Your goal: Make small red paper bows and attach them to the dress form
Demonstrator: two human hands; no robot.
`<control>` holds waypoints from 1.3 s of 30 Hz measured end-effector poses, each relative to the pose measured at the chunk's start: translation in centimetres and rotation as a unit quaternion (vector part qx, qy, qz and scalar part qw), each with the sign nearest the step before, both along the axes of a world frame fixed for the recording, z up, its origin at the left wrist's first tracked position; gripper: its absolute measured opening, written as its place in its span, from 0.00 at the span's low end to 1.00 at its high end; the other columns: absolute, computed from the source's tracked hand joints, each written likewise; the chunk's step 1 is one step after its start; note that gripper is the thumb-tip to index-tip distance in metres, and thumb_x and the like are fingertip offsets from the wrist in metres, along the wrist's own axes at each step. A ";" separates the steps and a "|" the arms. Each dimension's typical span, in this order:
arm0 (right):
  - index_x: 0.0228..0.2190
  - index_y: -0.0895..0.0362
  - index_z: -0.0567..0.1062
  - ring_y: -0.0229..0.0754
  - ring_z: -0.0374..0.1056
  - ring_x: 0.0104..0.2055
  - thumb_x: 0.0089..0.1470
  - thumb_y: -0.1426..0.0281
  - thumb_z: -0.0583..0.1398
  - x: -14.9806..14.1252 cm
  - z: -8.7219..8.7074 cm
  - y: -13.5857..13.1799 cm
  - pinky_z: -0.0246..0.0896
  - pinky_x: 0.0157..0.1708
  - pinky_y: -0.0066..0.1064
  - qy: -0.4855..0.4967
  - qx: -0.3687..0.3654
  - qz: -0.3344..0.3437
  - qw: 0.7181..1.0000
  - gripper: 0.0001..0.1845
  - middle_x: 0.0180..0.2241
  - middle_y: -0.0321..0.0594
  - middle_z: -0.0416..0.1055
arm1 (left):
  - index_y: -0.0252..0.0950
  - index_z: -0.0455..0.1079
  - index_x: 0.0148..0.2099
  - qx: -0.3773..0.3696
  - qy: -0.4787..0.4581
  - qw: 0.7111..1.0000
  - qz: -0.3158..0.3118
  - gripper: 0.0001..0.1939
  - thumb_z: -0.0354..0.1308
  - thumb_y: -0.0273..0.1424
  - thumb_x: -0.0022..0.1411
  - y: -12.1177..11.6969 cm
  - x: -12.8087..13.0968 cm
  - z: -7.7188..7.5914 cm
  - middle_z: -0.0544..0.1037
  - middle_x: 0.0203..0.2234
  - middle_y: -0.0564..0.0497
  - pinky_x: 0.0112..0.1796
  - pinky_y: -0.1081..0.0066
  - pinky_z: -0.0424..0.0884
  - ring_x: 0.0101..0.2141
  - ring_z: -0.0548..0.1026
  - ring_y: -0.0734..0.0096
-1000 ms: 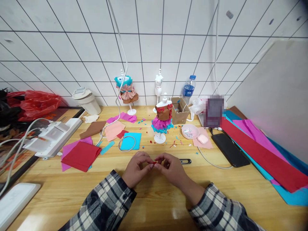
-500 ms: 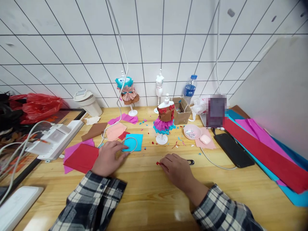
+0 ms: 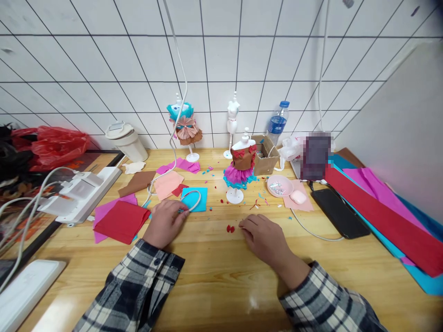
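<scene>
My left hand (image 3: 165, 222) is closed, thumb and fingertips pinching a white cable (image 3: 196, 206) whose loop lies over a blue paper square (image 3: 201, 198). Folded red paper (image 3: 122, 222) lies beside its wrist. On the bare wood sits a tiny red bow (image 3: 230, 228). Just right of the bow are the curled fingertips of my right hand (image 3: 262, 237), slightly apart from it. Those fingers are closed together, and whatever may be inside is hidden. Behind the bow stands a small dress form (image 3: 243, 159) in a brown top with red bows and a magenta and blue ruffled skirt.
Another dressed form (image 3: 187, 127) and a bare white one (image 3: 233, 117) stand by the tiled wall. A pink dish (image 3: 279, 185) of small shiny bits, a cardboard box (image 3: 266, 161), a black phone (image 3: 341, 213) and long paper strips (image 3: 384, 216) occupy the right. Paper scraps lie about.
The red bow has left my right fingers and lies on the table. My right hand has shifted right, and the black item beside it is out of sight. My left fingers have drawn together on the cable.
</scene>
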State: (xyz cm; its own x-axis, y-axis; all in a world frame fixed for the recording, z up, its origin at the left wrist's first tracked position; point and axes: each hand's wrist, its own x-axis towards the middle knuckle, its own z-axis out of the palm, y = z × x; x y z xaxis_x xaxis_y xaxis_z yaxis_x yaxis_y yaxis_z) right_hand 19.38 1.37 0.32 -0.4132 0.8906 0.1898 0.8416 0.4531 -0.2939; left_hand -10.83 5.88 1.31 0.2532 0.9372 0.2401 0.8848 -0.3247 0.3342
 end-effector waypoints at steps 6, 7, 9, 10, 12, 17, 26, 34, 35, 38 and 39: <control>0.37 0.52 0.74 0.45 0.66 0.40 0.56 0.73 0.56 3.3 -0.2 1.7 0.58 0.35 0.32 -0.031 -0.027 -0.051 0.998 0.08 0.35 0.39 0.73 | 0.38 0.63 0.40 -0.020 -0.170 0.984 0.058 0.11 0.45 0.39 0.66 -1.1 1.3 -0.2 0.78 0.36 0.48 0.42 0.66 0.66 0.38 0.74 0.65; 0.36 0.52 0.75 0.45 0.67 0.39 0.57 0.73 0.56 3.7 -0.2 2.0 0.58 0.35 0.33 -0.029 -0.027 -0.055 0.998 0.08 0.34 0.39 0.74 | 0.38 0.62 0.41 -0.024 -0.201 0.978 0.058 0.11 0.45 0.39 0.66 -1.4 1.8 -0.2 0.78 0.35 0.49 0.42 0.67 0.67 0.38 0.75 0.66; 0.36 0.53 0.75 0.45 0.67 0.39 0.56 0.74 0.56 3.9 -0.2 2.3 0.59 0.36 0.34 -0.006 -0.014 -0.061 0.998 0.09 0.35 0.39 0.74 | 0.38 0.61 0.42 -0.029 -0.247 0.967 0.045 0.10 0.45 0.38 0.66 -2.0 3.1 -0.2 0.79 0.35 0.50 0.41 0.68 0.68 0.37 0.75 0.67; 0.36 0.53 0.74 0.45 0.67 0.39 0.56 0.74 0.56 3.7 0.0 2.3 0.59 0.37 0.34 0.018 -0.003 -0.059 0.998 0.08 0.35 0.40 0.74 | 0.38 0.62 0.44 -0.035 -0.261 0.964 0.035 0.10 0.45 0.37 0.66 -2.3 3.9 -0.1 0.79 0.36 0.50 0.42 0.68 0.69 0.39 0.76 0.67; 0.38 0.53 0.74 0.44 0.67 0.39 0.57 0.72 0.55 2.4 0.7 2.0 0.60 0.39 0.35 0.098 0.020 -0.048 0.994 0.09 0.36 0.40 0.74 | 0.39 0.63 0.46 -0.019 -0.274 0.961 0.034 0.10 0.46 0.36 0.67 -2.9 6.0 0.1 0.80 0.38 0.49 0.44 0.66 0.69 0.41 0.76 0.66; 0.52 0.51 0.65 0.43 0.66 0.37 0.58 0.66 0.56 -2.3 2.6 0.5 0.62 0.37 0.35 0.304 0.036 -0.064 0.950 0.20 0.39 0.41 0.72 | 0.40 0.65 0.45 -0.001 -0.265 0.963 0.051 0.09 0.49 0.34 0.65 -4.8 10.2 0.6 0.80 0.37 0.48 0.42 0.64 0.70 0.41 0.76 0.64; 0.48 0.50 0.69 0.42 0.67 0.34 0.55 0.64 0.61 -4.2 0.6 -0.8 0.63 0.34 0.33 0.345 0.037 -0.035 0.937 0.19 0.34 0.38 0.74 | 0.41 0.69 0.39 0.080 -0.168 0.977 -0.101 0.07 0.51 0.27 0.61 -5.3 9.7 -0.1 0.80 0.29 0.53 0.43 0.62 0.70 0.32 0.77 0.66; 0.36 0.53 0.73 0.34 0.61 0.21 0.54 0.62 0.61 -4.2 0.6 -0.9 0.59 0.25 0.27 0.364 0.031 -0.060 0.929 0.09 0.28 0.35 0.73 | 0.41 0.71 0.36 0.076 -0.183 0.975 -0.103 0.06 0.53 0.27 0.60 -5.3 9.5 0.1 0.77 0.24 0.52 0.32 0.69 0.71 0.28 0.75 0.68; 0.37 0.53 0.73 0.33 0.60 0.20 0.54 0.62 0.61 -4.3 0.6 -0.9 0.58 0.24 0.26 0.370 0.023 -0.069 0.926 0.10 0.27 0.34 0.72 | 0.41 0.71 0.36 0.071 -0.186 0.975 -0.102 0.06 0.53 0.28 0.60 -5.3 9.5 0.1 0.77 0.24 0.51 0.31 0.70 0.71 0.28 0.74 0.69; 0.42 0.54 0.71 0.32 0.58 0.18 0.52 0.60 0.62 -4.3 0.5 -0.8 0.56 0.21 0.25 0.391 -0.016 -0.084 0.916 0.17 0.26 0.32 0.70 | 0.41 0.70 0.36 0.068 -0.185 0.975 -0.104 0.06 0.53 0.27 0.60 -5.4 9.3 -0.1 0.77 0.25 0.52 0.31 0.70 0.71 0.29 0.74 0.68; 0.42 0.54 0.70 0.32 0.57 0.18 0.51 0.61 0.62 -4.3 0.5 -0.8 0.55 0.21 0.25 0.397 -0.032 -0.083 0.913 0.17 0.25 0.31 0.69 | 0.41 0.70 0.36 0.070 -0.183 0.975 -0.106 0.06 0.53 0.26 0.60 -5.4 9.3 -0.1 0.77 0.25 0.52 0.32 0.70 0.71 0.30 0.74 0.68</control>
State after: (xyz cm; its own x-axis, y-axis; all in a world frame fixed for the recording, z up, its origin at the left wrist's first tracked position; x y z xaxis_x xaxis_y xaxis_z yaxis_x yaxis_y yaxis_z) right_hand 15.06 0.59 0.86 -0.0258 0.9482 0.3167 0.4068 0.2993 -0.8631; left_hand -1.54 0.53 1.19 0.3116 0.8242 0.4729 0.6231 -0.5530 0.5532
